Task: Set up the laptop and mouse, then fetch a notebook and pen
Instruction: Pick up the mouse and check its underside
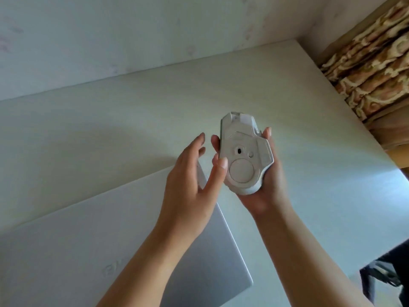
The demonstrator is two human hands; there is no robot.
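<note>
Cradling the mouse [244,155] belly-up in the right hand [264,185], fingers curled round its far side and palm under its tail, well above the table [141,120]. Left hand [189,180] spread loose just beside it, gripping nothing, thumb tip resting against the near edge of the mouse by the round cover on the underside. Probably looking for the power switch or the battery cover, so best to keep the right hand's hold firm and low on the body, leaving the small dark opening and the little button beside it uncovered, and to work with the left thumb alone rather than shifting the grip. Worth turning the underside squarely toward the eyes before pressing anything, since the shell looks smooth and could slip if pinched only at the sides. Laptop [55,247] lying shut on the table below the left forearm, its right corner pointing toward the near edge, lid not yet raised. Plenty of bare table to the right of the laptop for setting the mouse down, and more behind it up to the wall [110,36]. Right edge of the table running close to a patterned curtain [371,60]; something dark [389,271] at the lower right, too unclear to name. No notebook or pen anywhere in view.
</note>
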